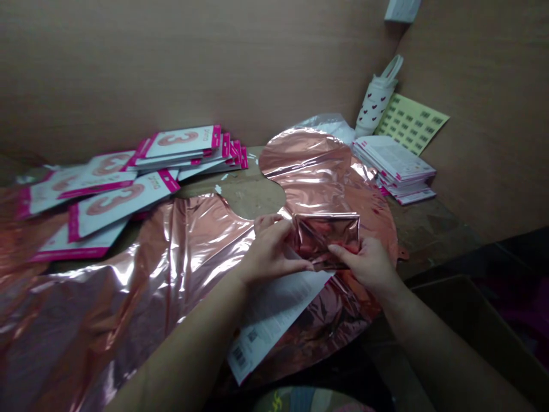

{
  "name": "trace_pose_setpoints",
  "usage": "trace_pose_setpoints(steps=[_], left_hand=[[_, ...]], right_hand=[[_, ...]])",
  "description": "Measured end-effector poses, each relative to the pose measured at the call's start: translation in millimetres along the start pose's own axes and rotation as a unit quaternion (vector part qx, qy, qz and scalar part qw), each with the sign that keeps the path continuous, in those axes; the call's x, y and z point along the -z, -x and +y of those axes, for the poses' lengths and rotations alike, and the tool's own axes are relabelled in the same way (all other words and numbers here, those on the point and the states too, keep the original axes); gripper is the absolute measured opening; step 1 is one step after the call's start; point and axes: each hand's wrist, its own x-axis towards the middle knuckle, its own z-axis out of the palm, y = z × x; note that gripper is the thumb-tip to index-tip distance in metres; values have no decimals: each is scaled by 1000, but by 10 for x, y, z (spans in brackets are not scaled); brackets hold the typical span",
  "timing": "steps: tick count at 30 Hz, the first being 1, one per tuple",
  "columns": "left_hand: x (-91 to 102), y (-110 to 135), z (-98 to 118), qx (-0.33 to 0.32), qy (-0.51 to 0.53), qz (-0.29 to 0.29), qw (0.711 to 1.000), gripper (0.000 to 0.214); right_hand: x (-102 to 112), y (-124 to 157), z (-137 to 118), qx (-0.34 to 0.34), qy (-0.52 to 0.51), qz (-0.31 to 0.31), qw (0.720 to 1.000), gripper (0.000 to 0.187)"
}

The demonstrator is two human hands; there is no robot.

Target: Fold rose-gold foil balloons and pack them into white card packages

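Note:
A folded rose-gold foil balloon [319,234], creased into a rectangle, is gripped at both ends by my two hands. My left hand [274,249] closes on its left edge, thumb along the lower side. On the right edge, my right hand [371,260] pinches it with the thumb on top. Beneath the hands lies a white printed packet [274,320] with a barcode, tilted, its upper part hidden behind my left hand and the folded foil. Large unfolded rose-gold foil balloons [309,166] spread flat under all of this.
White and pink packets printed with a 3 [175,140] lie in a loose heap at back left. At the right stand a stack of packets [398,157], a yellow label sheet [414,123] and a heart-patterned tumbler [375,106]. Wooden panels [193,63] close off the back and right.

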Motion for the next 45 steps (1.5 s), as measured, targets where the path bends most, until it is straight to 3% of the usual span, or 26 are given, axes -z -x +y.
trace_pose_setpoints(steps=[4, 9, 11, 15, 18, 22, 24, 26, 29, 31, 33, 34, 36, 38, 40, 42, 45], left_hand=[[9, 2, 22, -13, -1, -9, 1000, 55], [14, 19, 37, -24, -39, -6, 999, 56], [16, 31, 34, -29, -50, -3, 998, 55], [22, 34, 42, -34, -68, 3, 997, 52], [14, 28, 32, -35, -70, 10, 997, 51], [-23, 44, -55, -26, -8, 50, 998, 44], [-25, 59, -119, 23, 14, 124, 992, 47], [1, 71, -179, 140, 30, 155, 977, 61], [64, 82, -238, 300, 110, 25, 947, 61], [91, 92, -247, 326, 152, -41, 932, 49], [96, 105, -235, 328, 159, -37, 930, 44], [95, 108, -226, 333, 159, -25, 929, 43], [100, 92, -216, 351, 168, 2, 921, 40], [133, 36, -216, 376, 185, 37, 907, 34], [197, -37, -202, 401, 214, 79, 887, 31], [271, -63, -142, 418, 276, 99, 860, 33], [335, 110, 60, 421, 418, 45, 804, 46]], right_hand=[[186, -43, -184, -46, 53, -149, 986, 33], [411, -448, -426, -110, 167, -291, 936, 40], [428, -594, -500, -106, 227, -322, 913, 42], [327, -725, -592, -69, 327, -327, 884, 40], [166, -742, -586, -76, 281, -369, 882, 39], [-52, -832, -511, -144, 55, -425, 892, 42], [-115, -931, -487, -205, 0, -422, 883, 33], [-150, -1039, -491, -273, -7, -424, 864, 33], [-212, -1142, -533, -340, -13, -416, 844, 32], [-295, -1147, -554, -365, -11, -421, 831, 33], [-409, -1121, -555, -377, 18, -431, 820, 38], [-469, -1111, -552, -368, 40, -429, 824, 39], [-579, -1128, -564, -300, 87, -405, 859, 38], [-672, -1216, -639, -179, 144, -347, 909, 36], [-758, -1344, -795, -58, 220, -279, 933, 38], [-858, -1431, -985, 31, 299, -246, 922, 42], [-1025, -1355, -1154, 66, 357, -305, 880, 43]])
